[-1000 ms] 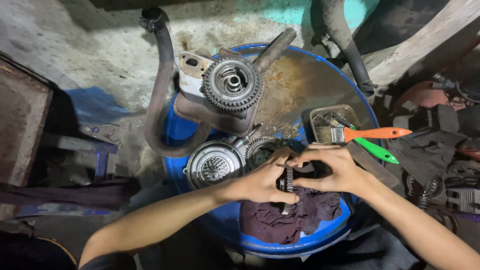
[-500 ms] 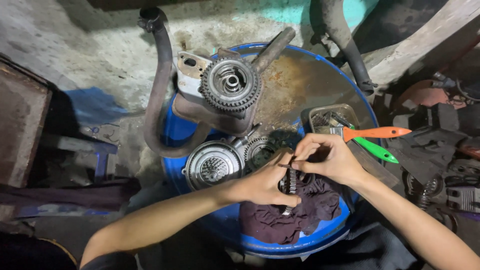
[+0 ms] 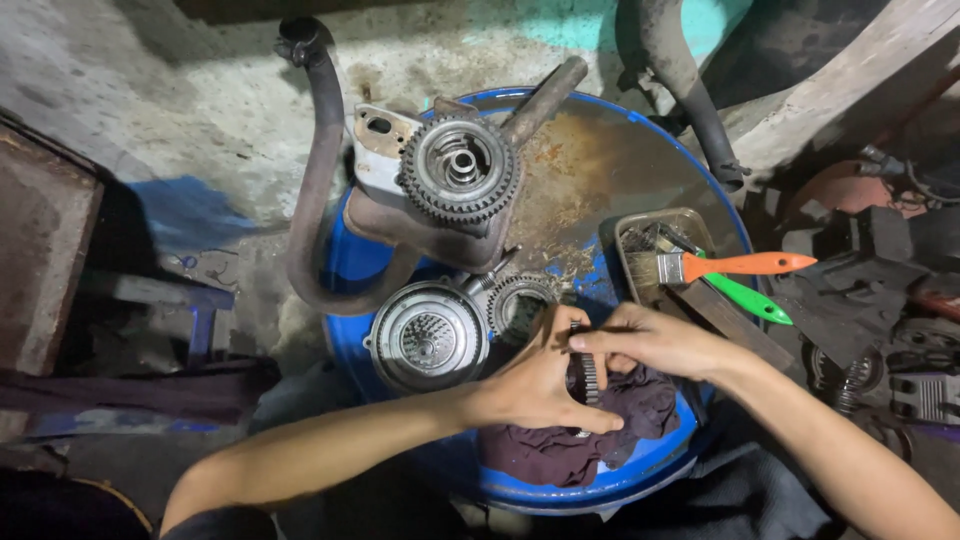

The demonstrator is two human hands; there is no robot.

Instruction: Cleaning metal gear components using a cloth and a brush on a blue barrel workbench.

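Two bare hands meeting over a dark maroon crumpled rag (image 3: 560, 450) at the near edge of a rusty blue steel drum top (image 3: 620, 170). Left hand (image 3: 535, 385) cupped beneath and behind a dark toothed metal gear ring (image 3: 585, 375), fingers curled around it. Right hand (image 3: 650, 342) closed over the upper edge of the same ring, pinching it from above. Ring held on edge, just above the rag, teeth showing between the two hands. Just left of the hands, a round silver ribbed clutch hub (image 3: 428, 338), flat on the drum. Beyond it, a large grey toothed gear assembly on a rusty casing (image 3: 460, 170). To the right, an orange-handled paintbrush (image 3: 735, 265) resting across a shallow grimy metal tray (image 3: 650, 225), crossing a green-handled tool (image 3: 750, 298).
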